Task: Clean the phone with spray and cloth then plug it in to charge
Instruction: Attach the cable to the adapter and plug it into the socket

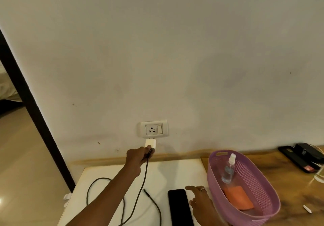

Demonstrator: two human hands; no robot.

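Note:
My left hand (138, 160) is stretched toward the wall, shut on a white charger adapter (150, 143) held just below the wall socket (154, 129). The adapter's dark cable (140, 190) hangs from my hand and loops over the white table (108, 175), its free plug end lying near the phone. The black phone (179, 207) lies flat, screen up, on the table. My right hand (201, 203) rests beside the phone's right edge, fingers apart, holding nothing. A clear spray bottle (228, 168) and an orange cloth (238, 198) lie in the purple basket (263, 182).
The basket stands at the join of the white table and a wooden counter (287, 182). Dark phone-like items (303, 157) lie at the counter's far right, with a small white object (307, 209) near its front. A dark door frame (31, 106) runs down the left.

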